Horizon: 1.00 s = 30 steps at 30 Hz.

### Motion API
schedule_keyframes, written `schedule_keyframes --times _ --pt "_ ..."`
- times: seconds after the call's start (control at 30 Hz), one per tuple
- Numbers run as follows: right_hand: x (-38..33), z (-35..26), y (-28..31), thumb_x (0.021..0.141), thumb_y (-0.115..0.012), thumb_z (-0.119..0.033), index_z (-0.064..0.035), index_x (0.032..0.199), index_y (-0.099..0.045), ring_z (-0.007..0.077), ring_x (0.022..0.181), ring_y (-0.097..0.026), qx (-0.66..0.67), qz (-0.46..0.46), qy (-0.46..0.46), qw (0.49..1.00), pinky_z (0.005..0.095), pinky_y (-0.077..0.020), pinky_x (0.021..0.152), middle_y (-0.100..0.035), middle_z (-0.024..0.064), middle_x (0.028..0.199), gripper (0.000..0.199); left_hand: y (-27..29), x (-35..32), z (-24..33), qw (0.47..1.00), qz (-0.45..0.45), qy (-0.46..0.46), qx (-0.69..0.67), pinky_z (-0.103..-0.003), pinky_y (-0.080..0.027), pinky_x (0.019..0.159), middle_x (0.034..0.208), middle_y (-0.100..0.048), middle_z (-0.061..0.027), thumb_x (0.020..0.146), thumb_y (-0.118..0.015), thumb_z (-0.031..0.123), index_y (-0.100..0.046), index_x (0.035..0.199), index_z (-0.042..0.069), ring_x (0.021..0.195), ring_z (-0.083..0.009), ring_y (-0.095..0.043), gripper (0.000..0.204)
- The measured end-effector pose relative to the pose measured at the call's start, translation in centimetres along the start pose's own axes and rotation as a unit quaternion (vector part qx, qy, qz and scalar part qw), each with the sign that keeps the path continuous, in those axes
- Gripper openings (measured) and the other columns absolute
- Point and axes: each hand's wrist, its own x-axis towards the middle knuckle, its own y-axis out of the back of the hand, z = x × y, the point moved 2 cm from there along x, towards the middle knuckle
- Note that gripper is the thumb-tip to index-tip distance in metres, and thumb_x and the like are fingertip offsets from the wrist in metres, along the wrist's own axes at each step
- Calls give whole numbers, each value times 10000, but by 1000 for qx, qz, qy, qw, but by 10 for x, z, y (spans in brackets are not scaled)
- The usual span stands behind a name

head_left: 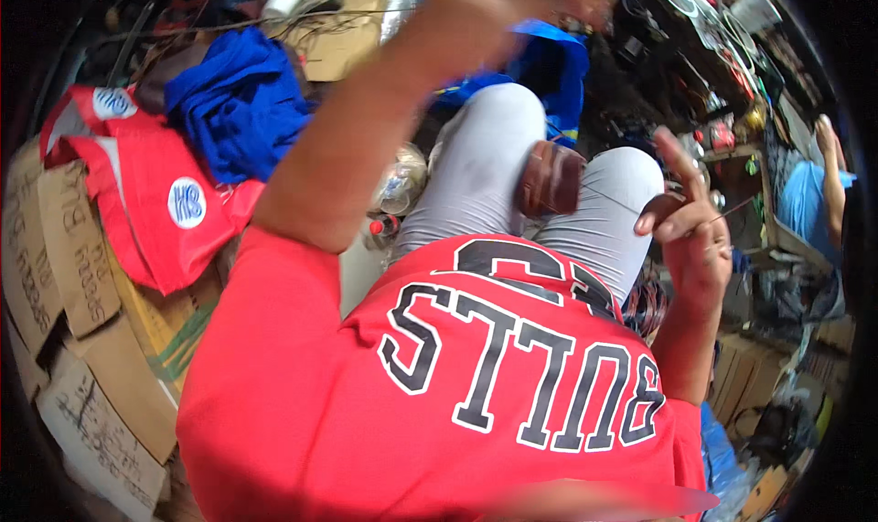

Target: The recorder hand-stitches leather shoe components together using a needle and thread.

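Note:
I sit in a red shirt and grey trousers. A brown rounded object rests on my lap between the thighs. My left hand is raised toward the clutter at the top, and it is too blurred to tell what it holds. My right hand hovers beside my right knee with the index finger up and the other fingers curled. A thin strand runs from those pinched fingers off to the right.
Red bags and a blue cloth lie on cardboard sheets at the left. Plastic bottles sit by my left leg. A blue bag is ahead. Shelves with wire coils fill the upper right, near another person.

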Motion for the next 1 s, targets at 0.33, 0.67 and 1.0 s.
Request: schedule_keyframes --times 0.33,0.67,1.0 --pt "51 -11 20 1002 -399 -208 20 817 -508 176 864 -489 122 122 7 985 284 -412 785 -503 115 888 314 -137 -93 -3 881 -176 346 -270 -292 -436 850 981 -631 -50 949 -527 299 -602 1031 41 937 -115 -573 280" --pt "6 33 179 954 -536 -233 -70 1081 -628 114 888 -606 48 406 -42 912 287 -456 784 -662 22 1002 226 -87 -74 -22 804 85 421 -412 -275 -516 628 795 -612 -57 967 -505 231 -580 879 47 658 -169 -631 217" --pt "21 59 241 893 -634 -333 -72 995 -669 64 738 -554 -161 477 -72 861 202 -406 627 -645 -7 862 282 -12 -182 -58 771 82 632 -19 -248 -416 737 831 -612 -20 873 -641 201 -640 917 32 781 -101 -529 174"
